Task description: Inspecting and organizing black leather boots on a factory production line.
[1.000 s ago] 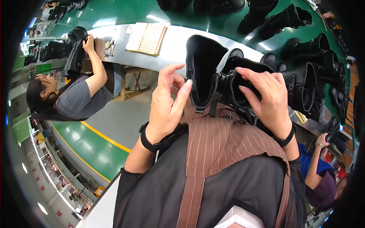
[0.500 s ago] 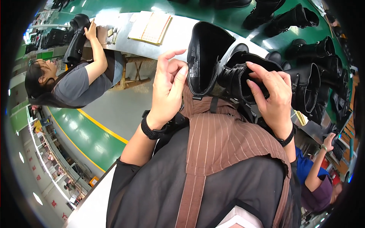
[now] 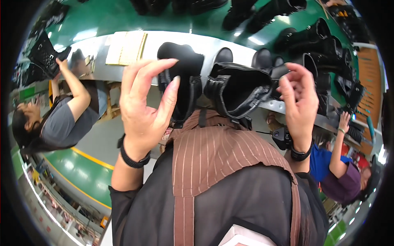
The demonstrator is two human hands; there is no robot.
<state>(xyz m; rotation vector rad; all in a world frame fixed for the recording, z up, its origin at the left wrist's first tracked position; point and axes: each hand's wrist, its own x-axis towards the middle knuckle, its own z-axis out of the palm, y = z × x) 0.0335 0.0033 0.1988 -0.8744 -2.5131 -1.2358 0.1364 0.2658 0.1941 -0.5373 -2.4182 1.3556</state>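
Note:
Two black boots lie side by side at the bench edge in front of me, their shaft openings toward me. My left hand [image 3: 143, 96] is beside the left boot [image 3: 182, 55], thumb and fingers apart with nothing between them; whether it touches the shaft I cannot tell. The right boot [image 3: 242, 88] shows its dark inside and a pale label at the rim. Off to its right, my right hand [image 3: 299, 94] is raised with loosely curled fingers apart from the thumb, holding nothing. A dark wristband circles each wrist.
A white-topped bench [image 3: 205, 41] runs across, bearing a yellow-edged paper pad [image 3: 126, 48]. More black boots [image 3: 301, 41] stand on the green surface beyond and to the right. A person at left [image 3: 63, 123] handles a black boot; another person [image 3: 338, 172] reaches in at right.
My view has swung right and both hands have spread apart. My right hand has come away from the right boot. The person at left has lifted and turned their boot.

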